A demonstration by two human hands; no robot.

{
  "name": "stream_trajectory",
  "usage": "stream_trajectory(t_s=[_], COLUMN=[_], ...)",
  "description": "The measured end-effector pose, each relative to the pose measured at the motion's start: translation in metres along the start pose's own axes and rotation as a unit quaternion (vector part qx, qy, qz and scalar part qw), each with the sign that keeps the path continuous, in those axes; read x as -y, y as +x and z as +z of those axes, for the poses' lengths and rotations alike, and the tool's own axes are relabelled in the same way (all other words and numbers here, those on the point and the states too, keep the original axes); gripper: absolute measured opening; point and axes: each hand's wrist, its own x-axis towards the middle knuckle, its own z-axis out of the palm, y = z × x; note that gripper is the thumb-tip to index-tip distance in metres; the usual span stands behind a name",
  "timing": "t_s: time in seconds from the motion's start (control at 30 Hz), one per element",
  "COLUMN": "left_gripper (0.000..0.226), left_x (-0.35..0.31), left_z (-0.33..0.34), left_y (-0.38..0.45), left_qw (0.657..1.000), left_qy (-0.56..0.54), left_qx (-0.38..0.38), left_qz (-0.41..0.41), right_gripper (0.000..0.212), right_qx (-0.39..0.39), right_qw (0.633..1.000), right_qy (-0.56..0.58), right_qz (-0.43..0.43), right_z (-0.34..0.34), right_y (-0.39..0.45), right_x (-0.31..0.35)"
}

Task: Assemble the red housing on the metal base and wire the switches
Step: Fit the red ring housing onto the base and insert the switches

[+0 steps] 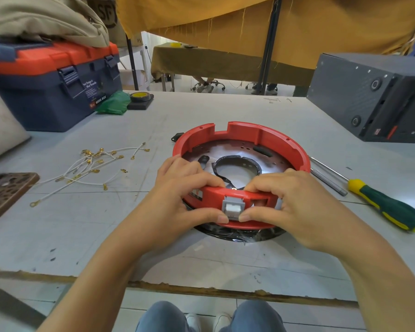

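Red housing (261,136) lies flat on the metal base (277,161) mid-table, its switch (233,208) facing you. Your left hand (185,188) and right hand (295,200) clamp the near rim, thumbs pinching the switch. Toolbox (50,92) label reads "WING BOX".

The blue toolbox (58,92) with the orange lid, at about ten o'clock on the tabletop (225,111), carries a dark label on its front: white script near the top appears to read "Your Design & Mind Versatile", though it is small, and "WING BOX" stands in white capitals at the bottom. Behind it, at eleven o'clock, a brown cardboard box (106,15) shows large dark letters "SF". The label's fine print is too small to read.
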Motion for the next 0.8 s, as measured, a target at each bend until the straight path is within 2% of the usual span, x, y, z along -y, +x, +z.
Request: stream_trajectory(t_s=[0.17,0.3,0.8], left_gripper=[0.032,0.034,0.037], left_x=[-0.0007,-0.0019,-0.0040], left_z=[-0.0011,-0.0005,0.0041], left_y=[-0.0015,-0.0018,-0.0002], left_qw=[1.000,1.000,0.997], left_qy=[0.002,0.009,0.072], left_qx=[0.011,0.006,-0.033], left_qz=[0.004,0.005,0.017], right_gripper=[0.032,0.039,0.034], right_qx=[-0.002,0.000,-0.020], right_qw=[0.999,0.997,0.995], right_qy=[-0.034,-0.075,-0.098], right_qz=[-0.005,-0.013,-0.024], right_z=[0.0005,0.0024,0.0044], right_y=[-0.0021,-0.0027,-0.0038], right_x=[-0.0001,0.0014,0.0046])
